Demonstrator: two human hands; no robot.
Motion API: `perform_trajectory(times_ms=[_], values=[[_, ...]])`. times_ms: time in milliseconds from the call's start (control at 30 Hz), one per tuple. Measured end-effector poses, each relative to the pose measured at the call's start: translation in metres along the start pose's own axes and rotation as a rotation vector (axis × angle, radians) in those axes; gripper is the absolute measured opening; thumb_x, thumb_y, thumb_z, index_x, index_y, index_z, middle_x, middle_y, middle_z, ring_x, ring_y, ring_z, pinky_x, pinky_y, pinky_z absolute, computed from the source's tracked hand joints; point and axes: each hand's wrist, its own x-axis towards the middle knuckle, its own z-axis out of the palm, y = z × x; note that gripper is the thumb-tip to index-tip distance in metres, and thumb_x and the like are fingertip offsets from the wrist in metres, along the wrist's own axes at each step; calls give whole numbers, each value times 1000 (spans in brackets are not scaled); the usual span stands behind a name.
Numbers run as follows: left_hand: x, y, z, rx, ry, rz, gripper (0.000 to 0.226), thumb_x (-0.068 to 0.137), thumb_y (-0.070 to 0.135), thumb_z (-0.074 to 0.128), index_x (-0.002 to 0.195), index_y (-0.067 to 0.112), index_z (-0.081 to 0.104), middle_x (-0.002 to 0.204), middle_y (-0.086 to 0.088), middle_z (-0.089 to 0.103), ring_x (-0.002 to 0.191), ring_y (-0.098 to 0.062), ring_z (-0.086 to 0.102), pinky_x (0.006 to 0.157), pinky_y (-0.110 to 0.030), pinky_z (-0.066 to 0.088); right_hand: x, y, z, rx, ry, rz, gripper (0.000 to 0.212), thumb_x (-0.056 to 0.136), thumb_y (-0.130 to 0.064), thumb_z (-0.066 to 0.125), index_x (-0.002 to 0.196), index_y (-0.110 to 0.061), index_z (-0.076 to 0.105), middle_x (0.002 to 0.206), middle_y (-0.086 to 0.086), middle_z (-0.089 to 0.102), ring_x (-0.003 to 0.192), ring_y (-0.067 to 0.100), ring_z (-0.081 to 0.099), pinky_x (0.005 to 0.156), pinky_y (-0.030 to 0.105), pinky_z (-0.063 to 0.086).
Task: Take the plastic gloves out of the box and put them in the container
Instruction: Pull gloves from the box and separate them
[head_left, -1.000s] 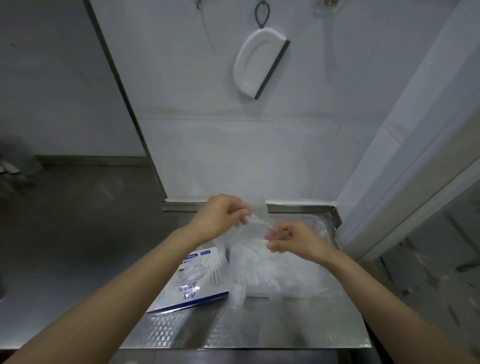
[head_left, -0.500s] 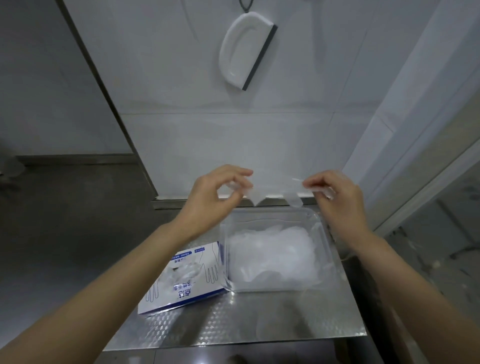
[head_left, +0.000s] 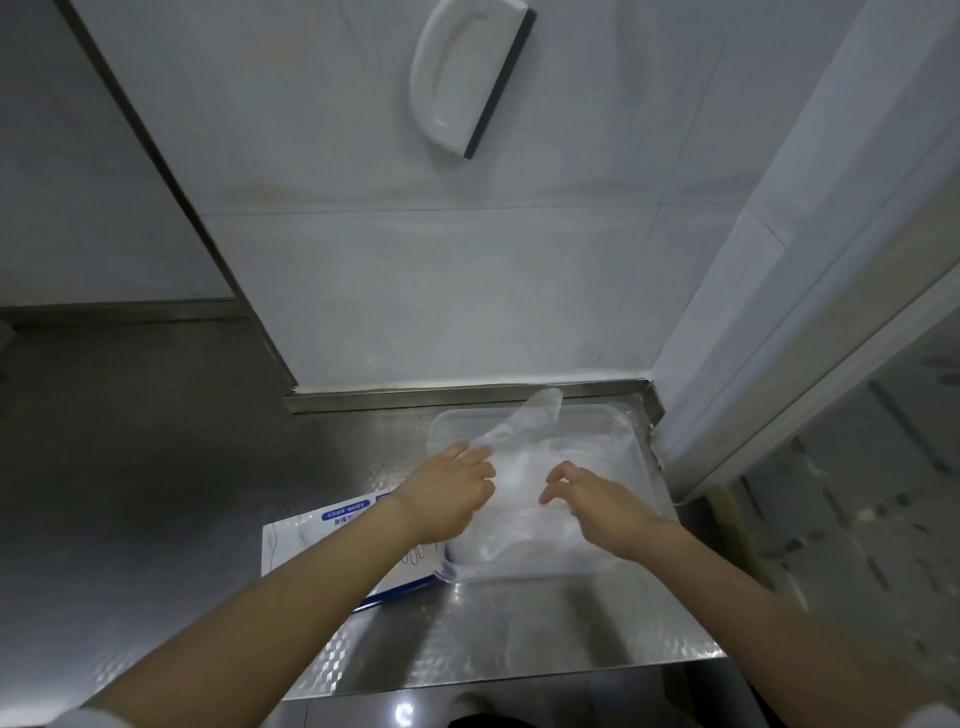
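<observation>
A clear plastic container (head_left: 632, 434) stands at the back right of the steel counter, and a pile of thin translucent gloves (head_left: 524, 499) fills it. One glove (head_left: 535, 415) slants up over the far rim. My left hand (head_left: 447, 493) is at the container's left edge, its curled fingers pinching that glove's lower end. Over the pile hovers my right hand (head_left: 592, 496), fingers loosely curled and holding nothing. The white and blue glove box (head_left: 317, 530) lies flat to the left of the container, partly hidden by my left forearm.
The steel counter (head_left: 467, 639) ends at a front edge close to me. A translucent glove-like sheet (head_left: 524, 649) lies on it in front of the container. A tiled wall with a hanging white squeegee (head_left: 462, 83) rises behind, and a door frame (head_left: 779, 364) stands on the right.
Both hands have come down from chest height to the container, laying the stretched glove onto the pile. My right hand has let go of it.
</observation>
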Motion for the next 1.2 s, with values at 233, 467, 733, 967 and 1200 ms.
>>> perform_trajectory(times_ms=[233,467,733,967,1200], values=[[14,8,-3,84,-103,-67,26,90,2,48,111,10,61,115,-7,61,112,-24,50,101,-34,31,5,0,-30,480,-402,86,41,86,-26,68,125,-24,57,122,-5,58,104,9,58,91,23,47],[37,32,3,-288,82,-322,41,90,4,48,129,10,40,133,-11,39,115,-25,43,86,-31,39,19,-10,-17,216,166,81,34,91,-18,59,125,-22,54,127,-3,55,111,11,52,96,31,44],[48,41,39,-177,-281,-372,84,85,22,66,148,17,10,156,-15,1,135,-37,24,104,-41,33,32,0,18,-126,-162,133,84,79,-29,74,146,-24,24,147,3,27,129,22,38,98,35,41],[53,36,58,-176,-410,-356,101,81,23,71,151,21,-2,157,-15,-7,137,-45,19,107,-45,36,30,7,19,-253,-212,175,92,79,-33,73,149,-22,14,149,7,21,127,29,39,97,35,43],[46,30,40,-274,-455,-318,86,89,25,63,152,20,5,158,-12,-9,141,-42,13,108,-44,35,34,9,14,-101,-268,228,86,78,-23,74,147,-20,22,151,6,20,133,28,34,101,37,42]])
